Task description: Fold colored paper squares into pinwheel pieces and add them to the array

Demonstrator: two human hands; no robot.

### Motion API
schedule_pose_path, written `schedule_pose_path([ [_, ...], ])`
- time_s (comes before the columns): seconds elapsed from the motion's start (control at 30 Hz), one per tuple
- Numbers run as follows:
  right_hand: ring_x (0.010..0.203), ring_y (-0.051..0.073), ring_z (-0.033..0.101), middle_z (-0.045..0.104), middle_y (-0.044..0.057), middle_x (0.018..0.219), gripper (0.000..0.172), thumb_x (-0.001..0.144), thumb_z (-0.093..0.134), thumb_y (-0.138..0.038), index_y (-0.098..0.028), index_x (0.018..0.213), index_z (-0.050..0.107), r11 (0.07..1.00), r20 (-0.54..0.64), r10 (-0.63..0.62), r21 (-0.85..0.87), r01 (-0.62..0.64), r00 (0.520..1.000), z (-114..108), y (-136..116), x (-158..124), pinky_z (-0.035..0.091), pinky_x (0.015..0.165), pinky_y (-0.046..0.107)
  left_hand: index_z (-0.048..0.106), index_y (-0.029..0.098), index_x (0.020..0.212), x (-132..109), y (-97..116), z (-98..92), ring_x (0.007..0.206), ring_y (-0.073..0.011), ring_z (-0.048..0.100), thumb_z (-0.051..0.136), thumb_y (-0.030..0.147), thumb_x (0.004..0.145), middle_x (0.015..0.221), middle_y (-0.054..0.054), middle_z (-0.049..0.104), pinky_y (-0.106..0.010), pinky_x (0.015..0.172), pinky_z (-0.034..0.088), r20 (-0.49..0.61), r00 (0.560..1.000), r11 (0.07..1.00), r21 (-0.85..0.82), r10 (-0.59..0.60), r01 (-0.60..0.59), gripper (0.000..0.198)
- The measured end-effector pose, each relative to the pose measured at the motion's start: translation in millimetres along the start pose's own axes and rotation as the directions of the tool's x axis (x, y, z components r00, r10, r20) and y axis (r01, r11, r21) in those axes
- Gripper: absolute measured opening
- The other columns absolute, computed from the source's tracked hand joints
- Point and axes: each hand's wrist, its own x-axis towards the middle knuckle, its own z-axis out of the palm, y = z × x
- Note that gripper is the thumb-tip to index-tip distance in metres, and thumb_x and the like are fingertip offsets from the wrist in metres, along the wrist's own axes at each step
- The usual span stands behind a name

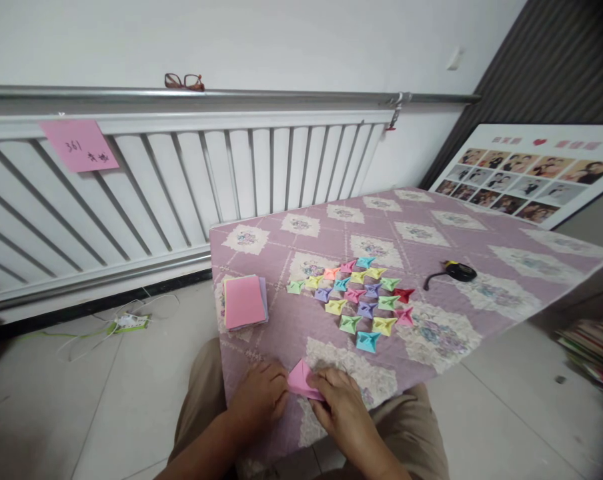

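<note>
Across the back wall runs the big one, a white radiator [264, 167], its upright slats lined up under a metal pipe [291, 97]. Up against it stands a table [421, 213] dressed in mauve cloth with pale floral diamonds. Leaning at the far right, a white board [529, 177] shows three rows of photos beneath a red heart. Down at the near edge, tan-trousered legs [426, 427] flank the table corner, and between them come the hands! The left hand [262, 393] has its fingers bent close together at the left side of a pink paper piece; whether it pinches the paper, I cannot tell. The right hand [340, 398] grips the other side, thumb below and fingers above. Over to the left, a stack of square paper [245, 302] sits with a pink sheet on top, while another pink sheet [79, 145], marked 361, hangs on the radiator. Eyeglasses [184, 82] perch on the pipe; a small black object [460, 271] with a strap lies on the table's right half. Now the pink paper piece [301, 379], folded to a peak, low over the near corner! And beyond it, smallest of all, slanting rows of folded paper shapes [355, 295] in blue, yellow, green, purple, pink and red.
</note>
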Motion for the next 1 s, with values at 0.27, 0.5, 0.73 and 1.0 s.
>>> schedule_pose_path([
  [0.27, 0.091, 0.021, 0.058, 0.065, 0.003, 0.094, 0.014, 0.087, 0.057, -0.016, -0.026, 0.091, 0.066, 0.999, -0.018, 0.037, -0.03, -0.038, 0.999, 2.0, 0.1, 5.5, 0.04, 0.081, 0.035, 0.063, 0.021, 0.085, 0.0, 3.5, 1.3, 0.094, -0.0202, 0.052, 0.057, 0.019, 0.086, 0.096, -0.002, 0.062, -0.037, 0.087, 0.037, -0.085, 0.978, 0.982, -0.05, -0.188, 0.185, 0.007],
  [0.5, 0.086, 0.021, 0.057, 0.064, 0.003, 0.089, 0.011, 0.089, 0.057, -0.02, -0.024, 0.082, 0.066, 0.998, -0.073, 0.058, -0.02, -0.06, 0.996, 7.2, 1.5, 7.1, 0.038, 0.078, 0.032, 0.063, 0.02, 0.08, 6.7, 8.4, -5.6, 0.092, -0.0206, 0.053, 0.053, 0.022, 0.089, 0.093, -0.002, 0.062, -0.037, 0.085, 0.036, -0.043, 0.961, 0.962, -0.027, -0.274, 0.273, 0.014],
  [0.73, 0.076, 0.021, 0.054, 0.06, 0.003, 0.077, 0.014, 0.086, 0.062, -0.024, -0.021, 0.073, 0.061, 0.996, -0.194, 0.06, -0.059, -0.073, 0.979, 19.1, 9.6, 7.2, 0.035, 0.07, 0.031, 0.063, 0.02, 0.08, 10.4, 7.4, -6.6, 0.093, -0.021, 0.052, 0.054, 0.025, 0.089, 0.093, -0.002, 0.061, -0.036, 0.085, 0.035, -0.006, 0.949, 0.949, 0.002, -0.316, 0.316, 0.014],
  [1.0, 0.072, 0.02, 0.052, 0.057, 0.003, 0.072, 0.021, 0.087, 0.062, -0.029, -0.021, 0.068, 0.056, 0.989, -0.288, 0.056, -0.115, -0.093, 0.956, 21.9, 11.7, 5.3, 0.032, 0.068, 0.03, 0.062, 0.019, 0.077, 13.0, 3.3, -3.5, 0.09, -0.0213, 0.052, 0.057, 0.028, 0.088, 0.09, -0.002, 0.06, -0.037, 0.084, 0.036, -0.012, 0.95, 0.948, 0.056, -0.313, 0.313, 0.015],
])
